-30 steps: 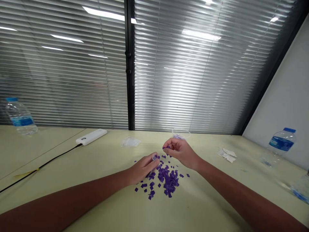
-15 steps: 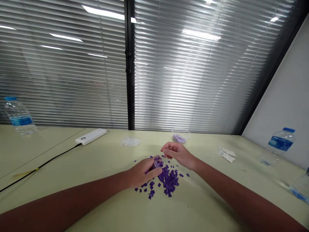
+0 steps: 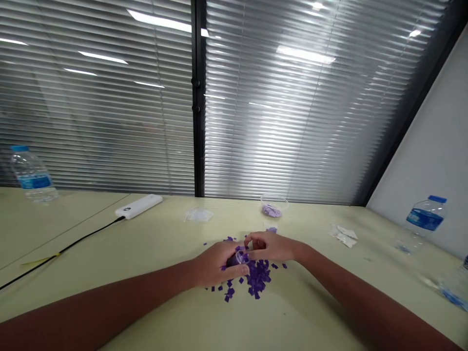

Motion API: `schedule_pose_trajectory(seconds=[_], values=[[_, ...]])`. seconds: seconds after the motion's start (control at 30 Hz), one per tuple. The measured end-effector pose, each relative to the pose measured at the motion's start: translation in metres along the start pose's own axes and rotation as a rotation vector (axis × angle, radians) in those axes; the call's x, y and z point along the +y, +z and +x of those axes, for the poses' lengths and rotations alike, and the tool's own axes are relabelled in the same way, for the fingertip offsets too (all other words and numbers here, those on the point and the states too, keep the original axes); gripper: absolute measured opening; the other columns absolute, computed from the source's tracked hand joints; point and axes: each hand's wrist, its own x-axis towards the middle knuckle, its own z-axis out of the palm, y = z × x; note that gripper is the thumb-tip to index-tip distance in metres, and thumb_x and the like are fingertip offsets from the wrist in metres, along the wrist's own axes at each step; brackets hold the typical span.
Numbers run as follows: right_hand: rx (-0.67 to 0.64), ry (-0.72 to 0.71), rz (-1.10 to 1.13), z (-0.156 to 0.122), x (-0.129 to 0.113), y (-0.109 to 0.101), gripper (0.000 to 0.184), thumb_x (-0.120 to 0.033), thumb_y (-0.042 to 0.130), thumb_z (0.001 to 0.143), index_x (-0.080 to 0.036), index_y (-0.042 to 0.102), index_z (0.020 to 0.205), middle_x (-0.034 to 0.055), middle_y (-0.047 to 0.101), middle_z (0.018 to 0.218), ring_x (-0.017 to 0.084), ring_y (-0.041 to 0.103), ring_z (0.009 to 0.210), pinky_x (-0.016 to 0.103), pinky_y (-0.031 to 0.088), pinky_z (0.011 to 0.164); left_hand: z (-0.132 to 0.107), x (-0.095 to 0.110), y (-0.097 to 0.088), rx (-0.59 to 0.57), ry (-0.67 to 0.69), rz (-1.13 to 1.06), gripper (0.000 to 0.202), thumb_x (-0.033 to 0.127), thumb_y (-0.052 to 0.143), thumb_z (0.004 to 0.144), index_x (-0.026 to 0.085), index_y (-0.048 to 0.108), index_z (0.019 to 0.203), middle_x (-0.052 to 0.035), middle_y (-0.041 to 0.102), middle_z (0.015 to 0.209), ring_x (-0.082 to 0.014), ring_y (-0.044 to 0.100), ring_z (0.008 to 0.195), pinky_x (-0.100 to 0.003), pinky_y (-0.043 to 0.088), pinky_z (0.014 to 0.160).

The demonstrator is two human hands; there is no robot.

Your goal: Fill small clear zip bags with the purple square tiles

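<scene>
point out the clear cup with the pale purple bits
In the head view, the clear plastic cup sits near the far edge of the table, just beyond the person's right hand and left of a crumpled white packet.

left hand (image 3: pixel 215 263): palm down, fingers curled shut | right hand (image 3: pixel 270 246): fingers curled, tips just beside left hand | left arm (image 3: pixel 109 302): reaching in from lower left | right arm (image 3: pixel 351 287): reaching in from lower right, wrists close
</scene>
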Motion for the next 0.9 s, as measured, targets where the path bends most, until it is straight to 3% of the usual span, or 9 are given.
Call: schedule_pose_trajectory(seconds=[0.17,0.37,0.53,0.73,0.9], values=[[-0.011,-0.022,-0.026,0.001,0.003,0.002,0.067,-0.064,0.088,0.075,-0.026,0.065,0.126,-0.0009,0.056,0.092,0.015,0.050,0.076,0.024,0.037,0.060,0.000,0.002,-0.001,0.015,-0.080,-0.101,0.045,0.062,0.050,0.103,0.020,0.064,0.105,-0.0028,0.068,0.090,-0.0203,0.060,0.077,-0.027,0.044,0.067],[0.121,-0.127,0.033,0.015,0.023,0.017,0.037,-0.053,0.081,0.085,-0.021,0.069,0.099,-0.0053,0.050,0.072,0.012,0.044,0.063,0.024,0.031,0.055,0.001,-0.001,0.000,0.015,-0.099,-0.111,0.043,0.059,0.051,0.103,0.018,0.063,0.101,-0.0037,0.065,0.091,-0.0207,0.059,0.079,-0.028,0.045,0.071],[0.107,-0.136,0.131,0.020,0.030,0.019,0.024,-0.042,0.076,0.090,-0.019,0.070,0.091,-0.0039,0.055,0.072,0.012,0.047,0.064,0.023,0.036,0.056,0.001,0.000,-0.001,0.011,-0.108,-0.136,0.039,0.057,0.053,0.103,0.019,0.063,0.101,-0.0035,0.066,0.093,-0.0214,0.060,0.081,-0.029,0.045,0.073],[0.071,-0.092,0.168,0.021,0.032,0.016,0.026,-0.043,0.078,0.088,-0.017,0.073,0.093,-0.0014,0.064,0.077,0.013,0.054,0.067,0.023,0.040,0.058,0.001,0.001,-0.001,0.003,-0.133,-0.150,0.041,0.058,0.053,0.103,0.019,0.064,0.100,-0.0028,0.066,0.091,-0.0208,0.060,0.078,-0.028,0.045,0.070],[0.017,-0.091,0.194,0.017,0.027,0.011,0.028,-0.043,0.079,0.088,-0.017,0.072,0.097,-0.0017,0.062,0.079,0.012,0.053,0.068,0.023,0.041,0.061,0.001,-0.002,0.000,0.007,-0.132,-0.108,0.044,0.060,0.050,0.104,0.018,0.064,0.103,-0.0039,0.067,0.093,-0.0217,0.062,0.082,-0.028,0.045,0.071]])
